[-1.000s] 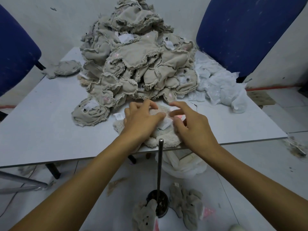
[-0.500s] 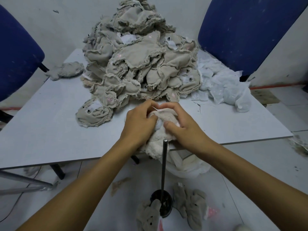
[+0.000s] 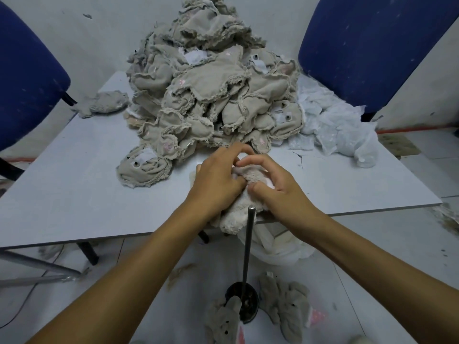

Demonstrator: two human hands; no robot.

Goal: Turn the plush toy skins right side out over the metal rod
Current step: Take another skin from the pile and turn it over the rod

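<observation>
Both hands work one cream plush toy skin (image 3: 238,217) at the near edge of the table (image 3: 74,194), just above the top of the upright metal rod (image 3: 247,254). The left hand (image 3: 218,182) grips the skin with curled fingers, and the right hand (image 3: 280,188) pinches its fuzzy fabric between thumb and bent fingers; the skin's lower end hangs over the table edge, just beside the rod tip. The rod rises from a round black base (image 3: 244,300) on the floor. Behind the hands, a tall pile of inside-out beige skins (image 3: 211,95) covers the table's middle. Two grey finished plush toys (image 3: 285,309) lie on the floor beside the rod's base.
</observation>
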